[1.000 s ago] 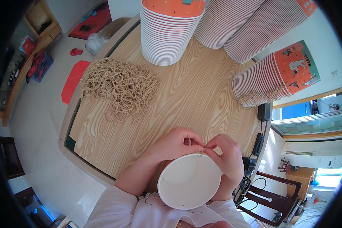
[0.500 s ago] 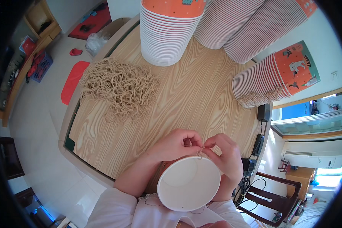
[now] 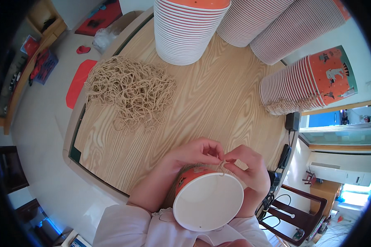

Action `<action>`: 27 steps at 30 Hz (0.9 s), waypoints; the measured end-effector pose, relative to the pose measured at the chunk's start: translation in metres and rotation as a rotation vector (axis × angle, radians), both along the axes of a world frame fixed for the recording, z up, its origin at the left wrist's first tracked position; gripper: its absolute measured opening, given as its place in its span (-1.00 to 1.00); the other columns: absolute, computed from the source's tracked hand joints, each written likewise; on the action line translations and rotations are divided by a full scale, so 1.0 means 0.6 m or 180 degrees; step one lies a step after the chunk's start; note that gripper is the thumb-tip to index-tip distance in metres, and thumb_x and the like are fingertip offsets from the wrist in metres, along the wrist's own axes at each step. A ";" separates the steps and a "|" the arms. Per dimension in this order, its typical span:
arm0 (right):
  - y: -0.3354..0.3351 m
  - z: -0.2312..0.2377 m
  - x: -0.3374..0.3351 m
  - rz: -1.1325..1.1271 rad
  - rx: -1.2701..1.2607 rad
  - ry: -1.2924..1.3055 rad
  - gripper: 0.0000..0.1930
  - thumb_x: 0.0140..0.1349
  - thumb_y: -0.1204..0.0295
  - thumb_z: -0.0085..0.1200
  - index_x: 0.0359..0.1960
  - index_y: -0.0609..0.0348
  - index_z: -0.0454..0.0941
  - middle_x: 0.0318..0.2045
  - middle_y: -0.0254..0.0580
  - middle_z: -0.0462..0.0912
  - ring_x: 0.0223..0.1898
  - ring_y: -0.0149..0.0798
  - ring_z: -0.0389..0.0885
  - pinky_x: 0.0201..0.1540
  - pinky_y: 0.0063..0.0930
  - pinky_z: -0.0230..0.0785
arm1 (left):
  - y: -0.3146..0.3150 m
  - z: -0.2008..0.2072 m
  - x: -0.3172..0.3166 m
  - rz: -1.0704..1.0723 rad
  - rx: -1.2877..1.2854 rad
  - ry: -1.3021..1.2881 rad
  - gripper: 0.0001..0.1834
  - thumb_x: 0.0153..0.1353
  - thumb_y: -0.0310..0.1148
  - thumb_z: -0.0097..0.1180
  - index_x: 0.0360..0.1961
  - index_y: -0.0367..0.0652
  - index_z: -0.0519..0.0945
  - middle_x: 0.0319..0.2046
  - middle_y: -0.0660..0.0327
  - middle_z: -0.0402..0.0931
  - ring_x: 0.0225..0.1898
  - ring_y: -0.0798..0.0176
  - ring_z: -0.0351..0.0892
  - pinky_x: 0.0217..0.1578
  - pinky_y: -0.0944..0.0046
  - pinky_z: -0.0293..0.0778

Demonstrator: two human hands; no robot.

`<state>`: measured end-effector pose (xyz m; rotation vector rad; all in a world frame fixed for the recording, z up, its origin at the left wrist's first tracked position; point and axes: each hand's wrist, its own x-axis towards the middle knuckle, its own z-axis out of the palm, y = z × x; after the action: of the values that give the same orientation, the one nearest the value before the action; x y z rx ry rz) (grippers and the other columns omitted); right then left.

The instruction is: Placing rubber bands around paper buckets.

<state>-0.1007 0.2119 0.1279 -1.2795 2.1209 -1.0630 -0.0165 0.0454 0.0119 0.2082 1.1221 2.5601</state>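
The white-lined paper bucket (image 3: 208, 203) tipped, so that more of its orange outer wall (image 3: 188, 177) showed than a moment earlier.

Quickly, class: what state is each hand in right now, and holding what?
Left hand: closed, pinching string beside the cup.
Right hand: closed, pinching the same string.

Tub (image 3: 208, 201) looks smooth ppr, twine (image 3: 132, 90) rough & fibrous, tabletop (image 3: 218, 99) matt w/ wood-grain.

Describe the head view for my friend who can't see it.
A person's left hand and right hand pinch string at the rim of an orange-and-white bucket. On the table are a tangled string pile and bucket stacks.
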 end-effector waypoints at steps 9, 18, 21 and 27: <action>-0.009 -0.008 0.004 0.0150 0.0088 -0.0208 -0.76 -0.13 0.67 0.25 -0.36 0.20 0.59 -0.45 -0.19 0.54 -0.40 -0.26 0.57 -0.37 -0.50 0.40 | 0.006 -0.004 0.001 0.0084 0.0319 0.0073 -0.88 0.13 -0.49 0.16 -0.29 -0.19 0.53 -0.38 0.36 0.51 -0.33 0.52 0.46 -0.29 0.48 0.36; -0.002 -0.009 -0.004 0.0422 0.0000 -0.0269 -0.80 -0.11 0.65 0.26 -0.40 0.18 0.60 -0.44 -0.25 0.56 -0.39 -0.26 0.56 -0.35 -0.50 0.37 | 0.001 -0.007 0.007 0.0177 0.0288 0.0379 -0.90 0.15 -0.46 0.14 -0.31 -0.18 0.50 -0.39 0.36 0.50 -0.39 0.55 0.44 -0.42 0.52 0.32; -0.002 -0.011 -0.004 0.0316 -0.0035 -0.0430 -0.78 -0.11 0.66 0.26 -0.38 0.18 0.60 -0.43 -0.25 0.56 -0.39 -0.27 0.56 -0.34 -0.51 0.37 | -0.003 0.002 0.011 0.0230 0.0438 0.0238 -0.92 0.16 -0.45 0.11 -0.31 -0.15 0.49 -0.42 0.39 0.48 -0.44 0.57 0.40 -0.49 0.54 0.26; 0.007 -0.028 -0.013 0.0656 -0.0243 -0.0982 -0.76 -0.06 0.69 0.19 -0.31 0.16 0.67 -0.42 -0.24 0.54 -0.39 -0.32 0.54 -0.36 -0.54 0.34 | -0.010 0.001 0.011 0.0034 0.0280 -0.0274 -0.90 0.15 -0.45 0.11 -0.29 -0.15 0.48 -0.32 0.29 0.53 -0.32 0.51 0.47 -0.36 0.50 0.37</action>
<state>-0.1087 0.2158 0.1108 -1.2462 1.6980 -1.1753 -0.0096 0.0393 0.0122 0.1121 0.9833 2.6036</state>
